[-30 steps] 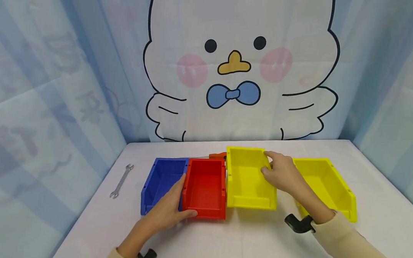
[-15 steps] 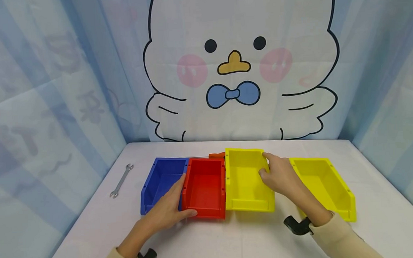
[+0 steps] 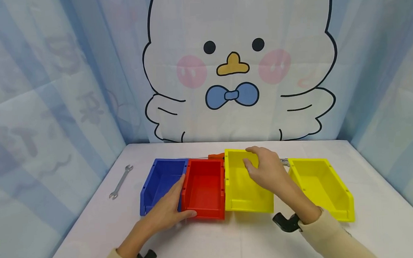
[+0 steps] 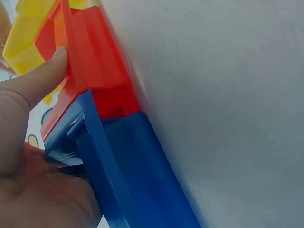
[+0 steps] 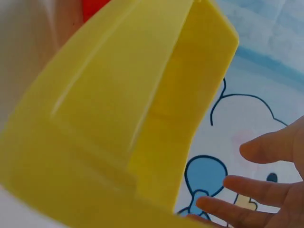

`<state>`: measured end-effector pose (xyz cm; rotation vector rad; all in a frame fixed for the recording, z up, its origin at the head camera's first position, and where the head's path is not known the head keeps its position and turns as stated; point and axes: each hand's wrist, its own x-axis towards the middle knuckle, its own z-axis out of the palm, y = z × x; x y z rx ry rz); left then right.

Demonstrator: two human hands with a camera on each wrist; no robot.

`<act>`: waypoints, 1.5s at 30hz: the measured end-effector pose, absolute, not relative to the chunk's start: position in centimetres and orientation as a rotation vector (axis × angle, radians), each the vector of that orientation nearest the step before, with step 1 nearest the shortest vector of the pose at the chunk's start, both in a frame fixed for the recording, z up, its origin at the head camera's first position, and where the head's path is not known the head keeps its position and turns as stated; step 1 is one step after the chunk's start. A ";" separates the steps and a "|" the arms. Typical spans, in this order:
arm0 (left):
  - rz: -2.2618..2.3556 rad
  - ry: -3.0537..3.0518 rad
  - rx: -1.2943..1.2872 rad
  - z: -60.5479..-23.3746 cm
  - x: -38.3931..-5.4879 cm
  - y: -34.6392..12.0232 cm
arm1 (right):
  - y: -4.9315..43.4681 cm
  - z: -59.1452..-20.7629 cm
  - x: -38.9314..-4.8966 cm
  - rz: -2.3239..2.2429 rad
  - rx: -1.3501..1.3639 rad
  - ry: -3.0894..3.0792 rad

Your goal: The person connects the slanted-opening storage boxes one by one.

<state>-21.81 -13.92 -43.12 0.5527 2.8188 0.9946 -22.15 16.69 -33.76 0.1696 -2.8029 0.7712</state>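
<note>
My left hand (image 3: 161, 211) holds the front left corner of a red storage bin (image 3: 206, 190). Its thumb lies on the front lip, and the other fingers reach over the wall beside a blue storage bin (image 3: 162, 183). In the left wrist view the thumb (image 4: 54, 69) touches the red front, with the palm beside the blue bin's front; some fingertips are hidden. A yellow storage bin (image 3: 240, 196) stands against the red one's right side. My right hand (image 3: 270, 172) is over that yellow bin's right wall, fingers spread and holding nothing; the right wrist view shows a gap to the bin (image 5: 161, 109).
Another yellow bin (image 3: 323, 189) stands farther right, angled. Behind the row lies an orange-handled tool (image 3: 216, 156) with a thin metal shaft, partly hidden. A metal piece (image 3: 284, 162) shows beside the right forearm. An open-ended wrench (image 3: 121, 182) lies at the left.
The right hand has let go of the yellow bin's right wall and moved left and up over it. That bin shifted slightly left against the red one. The left hand stayed still.
</note>
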 end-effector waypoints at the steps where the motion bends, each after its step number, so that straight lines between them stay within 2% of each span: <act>1: 0.996 2.818 0.554 -43.1 -21.8 -13.9 | 16.3 -33.8 -22.3 0.794 0.196 -2.809; 10: 0.982 2.818 0.535 -43.0 -21.8 -13.9 | 13.8 -35.0 -23.5 1.058 0.320 -2.887; 16: 1.001 2.811 0.571 -43.1 -21.8 -14.0 | 12.9 -35.8 -23.7 1.337 0.190 -2.889; 26: 1.008 2.813 0.545 -43.1 -21.9 -14.1 | 12.2 -36.4 -23.6 1.501 0.074 -2.851; 45: 1.014 2.812 0.568 -43.3 -21.9 -14.1 | 12.2 -37.6 -23.5 1.302 0.152 -2.889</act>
